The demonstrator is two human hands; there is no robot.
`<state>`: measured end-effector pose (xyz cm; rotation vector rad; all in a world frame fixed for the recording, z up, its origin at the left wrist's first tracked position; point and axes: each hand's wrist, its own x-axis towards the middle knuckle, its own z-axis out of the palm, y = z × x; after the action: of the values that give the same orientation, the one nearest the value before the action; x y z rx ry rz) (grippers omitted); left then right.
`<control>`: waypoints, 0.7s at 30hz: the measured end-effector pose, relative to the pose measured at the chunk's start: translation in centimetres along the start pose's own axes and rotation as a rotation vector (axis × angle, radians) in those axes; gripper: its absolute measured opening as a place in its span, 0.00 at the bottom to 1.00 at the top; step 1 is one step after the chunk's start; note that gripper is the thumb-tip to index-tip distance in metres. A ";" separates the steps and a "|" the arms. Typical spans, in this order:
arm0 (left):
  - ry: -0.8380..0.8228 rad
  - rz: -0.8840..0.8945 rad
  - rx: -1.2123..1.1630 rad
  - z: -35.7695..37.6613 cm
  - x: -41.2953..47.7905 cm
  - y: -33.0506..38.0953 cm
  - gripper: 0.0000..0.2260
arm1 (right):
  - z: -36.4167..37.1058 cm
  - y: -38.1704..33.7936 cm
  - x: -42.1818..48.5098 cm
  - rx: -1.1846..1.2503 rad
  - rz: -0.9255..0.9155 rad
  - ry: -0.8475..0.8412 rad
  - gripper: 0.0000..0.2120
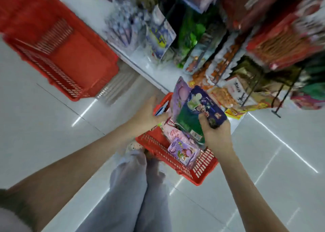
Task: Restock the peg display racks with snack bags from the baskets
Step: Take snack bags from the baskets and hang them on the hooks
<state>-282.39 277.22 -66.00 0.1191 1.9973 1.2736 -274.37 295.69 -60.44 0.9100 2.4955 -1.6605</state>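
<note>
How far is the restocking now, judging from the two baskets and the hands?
Looks done: the far red basket shows a bare bottom, and the peg racks look well stocked. In hand: the right hand grips a dark blue bag over the near basket; the left hand is beside a purple bag, grip unclear. Left: several snack bags lie in the near basket, so it is not finished.

The near basket, holding snack bags, sat on the floor before the person's legs. A second basket stood well apart, left and farther back. The peg rack rose right of both. Above the near basket, the right hand held two bags.
</note>
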 end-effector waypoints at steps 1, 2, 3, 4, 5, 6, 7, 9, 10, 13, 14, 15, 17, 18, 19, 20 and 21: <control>-0.024 -0.019 -0.089 -2.2 -1.1 3.1 0.38 | -1.0 -4.2 -0.3 0.050 -0.006 -0.010 0.15; -0.046 -0.024 -0.165 -4.4 -2.1 5.9 0.41 | -1.8 -8.0 -0.6 0.095 -0.013 -0.030 0.16; -0.061 -0.022 -0.226 -6.9 -3.4 8.8 0.43 | -2.6 -11.7 -1.1 0.142 -0.027 -0.051 0.16; -0.072 0.004 -0.274 -9.4 -4.8 11.5 0.46 | -3.1 -15.1 -1.5 0.175 -0.045 -0.078 0.15; -0.092 0.035 -0.309 -12.0 -6.4 14.0 0.46 | -3.5 -18.2 -2.0 0.186 -0.058 -0.100 0.15; -0.123 0.077 -0.347 -14.5 -7.9 16.1 0.43 | -3.5 -20.8 -2.3 0.194 -0.064 -0.124 0.15; -0.160 0.117 -0.393 -16.8 -9.2 18.1 0.34 | -3.3 -23.3 -2.5 0.209 -0.075 -0.142 0.15; -0.210 0.165 -0.448 -21.0 -11.4 21.0 0.16 | -2.3 -28.0 -2.6 0.262 -0.067 -0.173 0.15; -0.196 0.175 -0.425 -23.3 -12.4 22.0 0.12 | -1.4 -30.2 -2.6 0.289 -0.047 -0.188 0.15; -0.106 0.194 -0.388 -29.7 -14.1 23.3 0.11 | 1.8 -36.4 -2.3 0.305 -0.056 -0.228 0.17; -0.084 0.203 -0.349 -33.4 -14.5 24.5 0.10 | 3.8 -39.3 -1.7 0.313 -0.095 -0.232 0.16; -0.064 0.196 -0.336 -34.6 -14.7 24.9 0.08 | 4.7 -40.5 -1.6 0.302 -0.112 -0.255 0.14; 0.002 0.230 -0.274 -39.3 -15.5 27.1 0.04 | 7.5 -44.9 -0.9 0.300 -0.170 -0.251 0.13; 0.042 0.256 -0.239 -41.6 -15.9 28.6 0.04 | 8.8 -47.1 -0.6 0.321 -0.194 -0.237 0.12; 0.082 0.287 -0.213 -43.7 -16.1 29.9 0.03 | 9.8 -49.2 -0.3 0.371 -0.218 -0.227 0.14; 0.124 0.314 -0.194 -45.6 -16.5 31.4 0.02 | 10.5 -51.4 -0.2 0.418 -0.228 -0.214 0.18; 0.163 0.341 -0.185 -47.4 -16.5 32.7 0.02 | 10.9 -53.3 0.0 0.455 -0.254 -0.203 0.20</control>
<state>-310.41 251.06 -19.93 0.2843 2.0424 1.7261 -302.56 272.06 -20.30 0.4129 2.2116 -2.3265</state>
